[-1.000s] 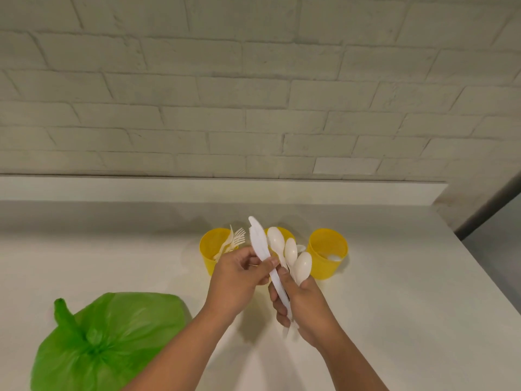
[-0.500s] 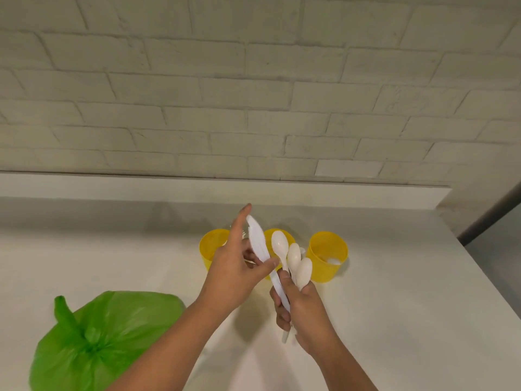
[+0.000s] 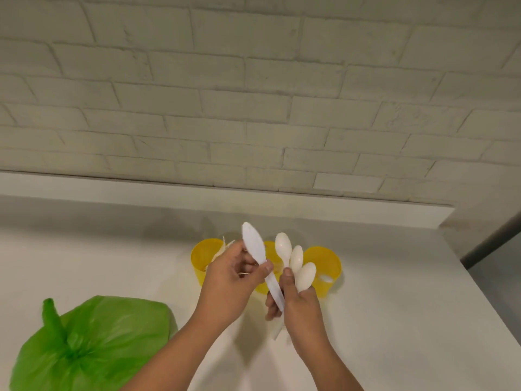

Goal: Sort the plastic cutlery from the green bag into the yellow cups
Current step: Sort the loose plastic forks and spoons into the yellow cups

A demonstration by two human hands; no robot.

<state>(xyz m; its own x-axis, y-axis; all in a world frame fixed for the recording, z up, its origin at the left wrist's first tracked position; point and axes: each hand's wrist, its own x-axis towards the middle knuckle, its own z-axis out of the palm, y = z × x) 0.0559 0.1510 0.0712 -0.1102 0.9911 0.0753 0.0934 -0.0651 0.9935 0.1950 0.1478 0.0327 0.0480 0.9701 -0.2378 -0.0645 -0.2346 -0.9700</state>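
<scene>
Left hand index has curled down; thumb and fingers now pinch plastic knife at its neck. Right hand clasps three spoons. Knife probably light, stiff, slick: grip handle.

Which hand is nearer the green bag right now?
Left. The left hand is up and right of the green bag; the right hand lies farther right, beyond it.
</scene>
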